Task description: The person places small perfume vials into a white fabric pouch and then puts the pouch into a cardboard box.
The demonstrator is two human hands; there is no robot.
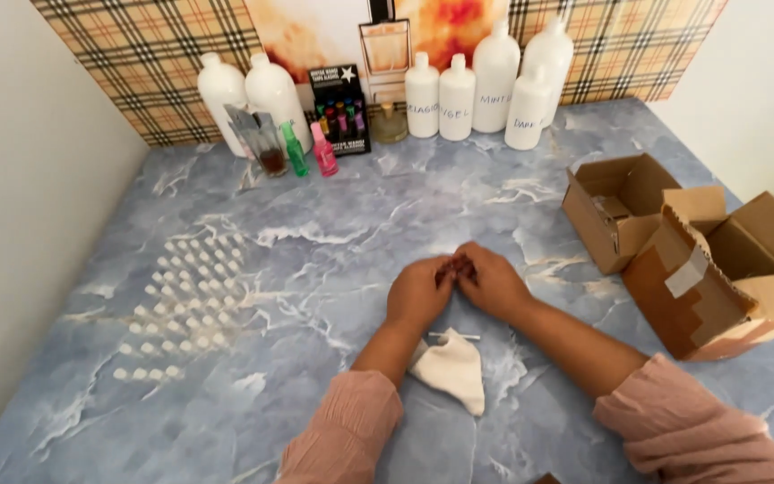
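Looking from the wide marble table (pixel 315 269) down to your hands, you see the left hand (pixel 418 294) and the right hand (pixel 493 282) meeting at the middle, fingertips touching. Both pinch one small dark reddish thing (pixel 457 266), equally near to each; its long axis I cannot tell. A white cloth pouch (pixel 451 367) lies untouched just under your wrists.

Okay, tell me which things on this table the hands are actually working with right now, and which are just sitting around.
In hand:
- small dark reddish thing, pinched between left hand and right hand
- white cloth pouch, lying just below the wrists

Lying about:
- rows of small clear vials
- open cardboard boxes
- white bottles at the back
- green spray bottle and pink spray bottle
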